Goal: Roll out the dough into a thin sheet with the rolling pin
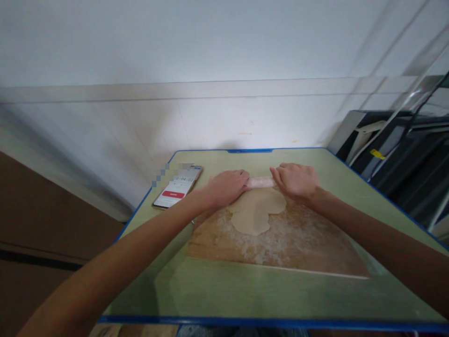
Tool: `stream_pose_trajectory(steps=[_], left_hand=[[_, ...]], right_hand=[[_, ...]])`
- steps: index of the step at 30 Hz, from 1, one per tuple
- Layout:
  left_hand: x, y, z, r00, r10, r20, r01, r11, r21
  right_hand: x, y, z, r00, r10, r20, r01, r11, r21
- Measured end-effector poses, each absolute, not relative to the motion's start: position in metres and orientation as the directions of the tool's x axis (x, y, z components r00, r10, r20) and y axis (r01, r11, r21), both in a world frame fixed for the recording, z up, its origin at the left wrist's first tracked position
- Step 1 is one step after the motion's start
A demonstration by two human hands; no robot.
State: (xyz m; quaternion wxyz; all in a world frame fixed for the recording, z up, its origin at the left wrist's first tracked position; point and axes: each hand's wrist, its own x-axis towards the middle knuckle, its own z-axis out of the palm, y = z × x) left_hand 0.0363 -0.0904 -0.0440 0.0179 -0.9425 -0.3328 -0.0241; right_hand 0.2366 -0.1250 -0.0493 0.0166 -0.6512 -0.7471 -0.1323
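Observation:
A pale rolling pin (260, 182) lies crosswise over the far part of a flattened sheet of dough (253, 215). My left hand (229, 186) is closed round the pin's left end, and my right hand (296, 180) is closed round its right end. Only the middle of the pin shows between them. The dough is thin, with an uneven, lobed edge toward me. Under it is a wooden board (315, 250) dusted with white flour.
A phone (179, 187) showing a timer and a red button lies left of the board. The light green table (217, 295) has a blue edge and stands against a white wall (217, 121). Dark equipment with cables (396, 140) is at the right.

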Motion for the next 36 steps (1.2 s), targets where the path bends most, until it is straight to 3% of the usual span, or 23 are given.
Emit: stream_pose_trajectory(steps=[7,13,23,36], left_hand=[[0.012,-0.126,-0.043,0.778,0.626,0.049,0.628,-0.776,-0.063],[0.015,-0.128,-0.052,0.688,0.717,0.113,0.713,-0.697,0.080],[0.032,-0.107,-0.058,0.639,0.768,0.048,0.765,-0.640,0.070],[0.040,-0.095,-0.052,0.646,0.763,0.005,0.757,-0.642,0.123]], right_hand=[[0.219,-0.144,-0.053,-0.263,0.948,0.178,0.961,0.242,0.131],[0.219,-0.135,-0.054,-0.287,0.943,0.169,0.958,0.280,0.065],[0.220,-0.116,-0.058,-0.344,0.939,-0.020,0.938,0.344,0.040],[0.215,-0.104,-0.053,-0.281,0.959,-0.036,0.959,0.282,0.015]])
